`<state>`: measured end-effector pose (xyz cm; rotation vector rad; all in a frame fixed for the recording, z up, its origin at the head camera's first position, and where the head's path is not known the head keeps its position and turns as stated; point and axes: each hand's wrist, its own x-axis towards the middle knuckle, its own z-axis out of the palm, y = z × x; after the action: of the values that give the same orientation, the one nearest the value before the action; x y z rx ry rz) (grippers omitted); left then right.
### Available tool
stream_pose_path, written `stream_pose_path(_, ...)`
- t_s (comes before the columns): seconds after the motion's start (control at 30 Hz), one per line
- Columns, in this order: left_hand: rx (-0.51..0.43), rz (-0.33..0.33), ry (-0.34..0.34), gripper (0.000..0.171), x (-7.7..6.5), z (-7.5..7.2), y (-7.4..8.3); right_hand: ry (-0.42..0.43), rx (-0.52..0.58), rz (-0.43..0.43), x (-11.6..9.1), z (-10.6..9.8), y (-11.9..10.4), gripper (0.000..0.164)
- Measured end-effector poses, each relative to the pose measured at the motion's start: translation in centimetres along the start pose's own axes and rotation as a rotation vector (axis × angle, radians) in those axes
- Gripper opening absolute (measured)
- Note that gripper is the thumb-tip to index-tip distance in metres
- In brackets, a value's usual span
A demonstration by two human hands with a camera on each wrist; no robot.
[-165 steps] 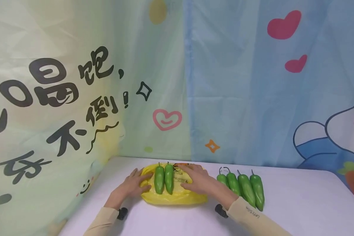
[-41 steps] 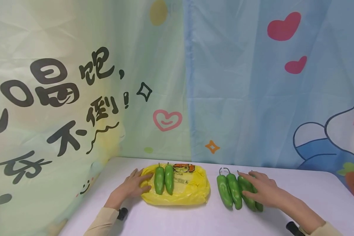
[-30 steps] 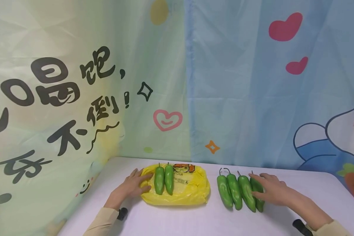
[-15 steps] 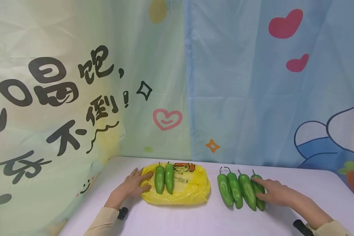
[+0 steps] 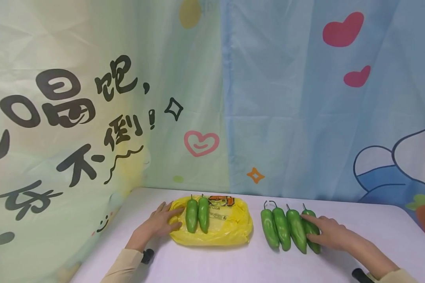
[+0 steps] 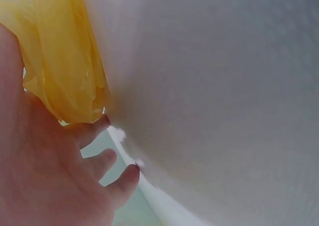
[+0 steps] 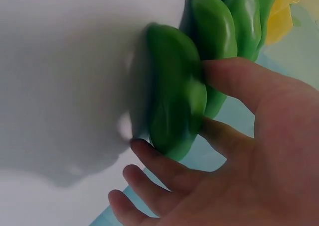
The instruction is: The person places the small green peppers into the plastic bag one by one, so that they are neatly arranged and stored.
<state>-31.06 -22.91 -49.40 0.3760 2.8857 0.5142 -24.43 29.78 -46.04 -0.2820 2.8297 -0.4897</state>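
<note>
My left hand (image 5: 159, 222) rests with relaxed, spread fingers at the left edge of a yellow plastic bag (image 5: 231, 232). In the left wrist view the bag (image 6: 65, 52) lies against the palm side of this hand. Two green chili peppers (image 5: 191, 216) lie on the bag, side by side, stems away from me. On the right, my right hand (image 5: 333, 234) pinches the rightmost chili pepper (image 5: 310, 230) of a row. The right wrist view has that pepper (image 7: 174, 86) between thumb and fingers, the last two fingers free of it.
Three more green chili peppers (image 5: 281, 228) lie in a row left of the pinched one, between it and the bag. All stand on a white table (image 5: 212, 267). A printed cloth backdrop (image 5: 269, 118) rises behind and at the left.
My right hand has gone from the bag to the pepper row, then onto the rightmost pepper, which now lies slightly farther right at its tip. The left hand has stayed put.
</note>
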Motion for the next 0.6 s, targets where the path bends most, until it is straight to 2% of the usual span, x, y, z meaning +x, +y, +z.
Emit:
stream_pose_path(0.2,0.006,-0.004,0.001,0.057,0.01,0.04,0.03,0.035,0.012,0.024,0.32,0.44,0.27,0.069)
stream_pose_path(0.6,0.016,-0.010,0.000,0.057,0.00,0.05,0.12,0.065,0.029,0.006,0.44,0.71,0.39,0.069)
